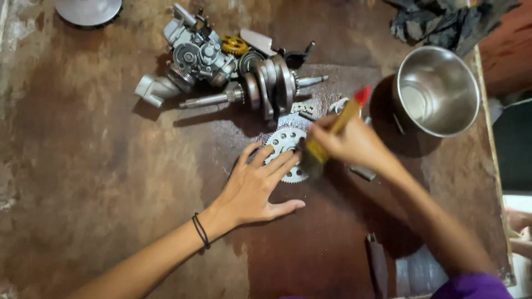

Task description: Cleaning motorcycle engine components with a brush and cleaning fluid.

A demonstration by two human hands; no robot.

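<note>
From the head camera, looking straight down, the worn brown table (111,166) fills the view. The left hand (255,185) lies flat and spread, its fingers pressing on the flat silver toothed sprocket with round holes (285,145), which rests on a dark wet patch near the table's middle. A thin black band sits on that wrist. The right hand (349,144) is closed around a yellow-handled brush with a red tip (338,124), the bristle end down against the sprocket's right edge (it blurs there, so the bristles are hard to make out).

Just behind the sprocket lies a grey steel crankshaft with a long shaft (266,88), and beside it, to the left, a silvery cast carburettor-like assembly (191,55) with a small yellow gear (234,44) next to it. To the right stands a shiny round steel bowl (438,91), well apart from the left hand. A crumpled dark rag (443,22) lies at the far right corner.
</note>
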